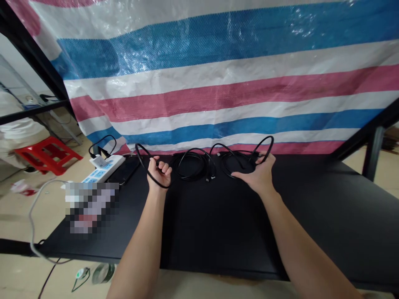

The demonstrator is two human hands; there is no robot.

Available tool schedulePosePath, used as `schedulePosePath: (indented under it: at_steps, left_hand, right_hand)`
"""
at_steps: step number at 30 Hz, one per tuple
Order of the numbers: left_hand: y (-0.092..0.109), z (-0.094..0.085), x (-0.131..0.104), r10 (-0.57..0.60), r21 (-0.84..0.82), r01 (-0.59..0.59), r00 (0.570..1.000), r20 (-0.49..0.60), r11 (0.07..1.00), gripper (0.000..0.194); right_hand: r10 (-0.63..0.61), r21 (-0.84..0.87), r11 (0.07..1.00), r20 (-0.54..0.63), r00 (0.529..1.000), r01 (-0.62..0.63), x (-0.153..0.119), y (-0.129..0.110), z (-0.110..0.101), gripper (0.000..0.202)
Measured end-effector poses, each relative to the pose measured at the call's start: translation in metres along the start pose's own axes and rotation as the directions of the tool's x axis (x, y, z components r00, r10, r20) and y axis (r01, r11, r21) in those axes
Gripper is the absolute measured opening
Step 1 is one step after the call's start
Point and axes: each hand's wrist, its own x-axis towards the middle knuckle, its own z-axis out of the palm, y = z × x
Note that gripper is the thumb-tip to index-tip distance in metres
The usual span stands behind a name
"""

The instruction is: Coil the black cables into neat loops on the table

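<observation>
Left hand [159,172] curled round a smooth black cable loop [141,162], centre-left! Right hand [260,172], thumb splayed, meets an arching cable [272,143] centre-right, grip unclear; mid-frame, a round coil [188,179] on the matte table [215,232].

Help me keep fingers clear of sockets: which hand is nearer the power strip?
Left. The left hand is right of the power strip, not touching it; the right hand is farther right, with a cable coil between the hands.
</observation>
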Motion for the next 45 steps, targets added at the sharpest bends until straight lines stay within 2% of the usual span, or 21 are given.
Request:
schedulePosePath:
  at_steps: [2, 5, 9, 11, 13, 16, 19, 21, 23, 25, 28, 30, 32, 35, 37, 41, 45]
  left_hand:
    - [0.001, 0.001, -0.001, -0.016, 0.004, 0.016, 1.0, 0.025, 1.0, 0.03]
    - [0.002, 0.003, -0.003, -0.021, 0.014, 0.021, 1.0, 0.007, 1.0, 0.032]
    - [-0.002, 0.008, -0.006, -0.043, 0.059, 0.047, 0.997, -0.068, 0.997, 0.034]
    - [-0.007, 0.01, -0.009, -0.052, 0.122, 0.06, 0.996, -0.068, 0.991, 0.033]
    - [-0.016, 0.012, -0.012, -0.047, 0.208, 0.053, 0.998, -0.036, 0.977, 0.032]
    - [-0.03, 0.013, -0.019, -0.034, 0.319, 0.021, 0.999, 0.034, 0.948, 0.032]
    - [-0.04, 0.013, -0.024, -0.048, 0.378, 0.007, 0.994, 0.1, 0.926, 0.033]
    - [-0.043, 0.013, -0.025, -0.052, 0.395, 0.002, 0.992, 0.118, 0.919, 0.034]
    - [-0.042, 0.012, -0.025, -0.042, 0.398, -0.005, 0.993, 0.11, 0.917, 0.035]
    - [-0.04, 0.011, -0.023, -0.029, 0.399, -0.01, 0.995, 0.091, 0.917, 0.034]
    - [-0.038, 0.01, -0.02, -0.045, 0.432, 0.005, 0.996, 0.083, 0.902, 0.035]
    - [-0.04, 0.009, -0.02, -0.077, 0.471, 0.022, 0.992, 0.097, 0.882, 0.036]
    - [-0.046, 0.009, -0.022, -0.095, 0.5, 0.021, 0.988, 0.124, 0.866, 0.037]
    - [-0.06, 0.008, -0.028, -0.075, 0.516, -0.028, 0.981, 0.177, 0.856, 0.039]
    - [-0.069, 0.008, -0.032, -0.045, 0.514, -0.06, 0.981, 0.189, 0.856, 0.042]
    - [-0.082, 0.008, -0.038, 0.032, 0.525, -0.098, 0.991, 0.132, 0.845, 0.042]
    - [-0.087, 0.007, -0.038, 0.107, 0.563, -0.108, 0.994, 0.035, 0.82, 0.037]
  right_hand:
    - [0.014, -0.095, 0.995, -0.106, 0.994, -0.024, -0.001, -0.004, 0.004, 0.067]
    - [0.108, 0.024, 0.994, -0.169, 0.98, -0.106, 0.003, -0.007, 0.003, 0.047]
    - [0.264, 0.363, 0.898, 0.007, 0.965, -0.248, 0.009, -0.01, -0.004, 0.049]
    - [0.266, 0.481, 0.834, 0.079, 0.961, -0.271, 0.01, -0.011, -0.005, 0.053]
    - [0.247, 0.526, 0.812, 0.084, 0.965, -0.253, 0.009, -0.011, -0.004, 0.057]
    - [0.2, 0.413, 0.89, 0.03, 0.979, -0.194, 0.004, -0.008, 0.001, 0.055]
    - [0.066, 0.14, 0.988, -0.008, 0.998, -0.065, -0.002, -0.007, 0.005, 0.05]
    - [-0.011, -0.015, 1.0, -0.02, 1.0, 0.01, -0.006, -0.009, 0.006, 0.056]
    - [-0.025, -0.088, 0.996, -0.049, 0.999, 0.021, -0.007, -0.013, 0.006, 0.05]
    - [0.034, -0.06, 0.997, -0.095, 0.995, -0.04, -0.006, -0.017, 0.005, 0.039]
    - [0.185, 0.155, 0.974, -0.127, 0.975, -0.165, -0.002, -0.02, 0.005, 0.04]
    - [0.249, 0.337, 0.918, -0.079, 0.965, -0.21, 0.0, -0.022, 0.006, 0.043]
    - [0.261, 0.479, 0.845, 0.02, 0.965, -0.238, 0.001, -0.023, 0.007, 0.048]
    - [0.232, 0.589, 0.75, 0.191, 0.954, -0.3, 0.0, -0.027, 0.007, 0.06]
    - [0.187, 0.613, 0.718, 0.285, 0.94, -0.329, -0.001, -0.031, 0.007, 0.065]
    - [0.056, 0.567, 0.774, 0.382, 0.922, -0.282, -0.009, -0.038, 0.008, 0.062]
    - [-0.135, 0.415, 0.907, 0.447, 0.884, -0.072, -0.023, -0.047, 0.012, 0.057]
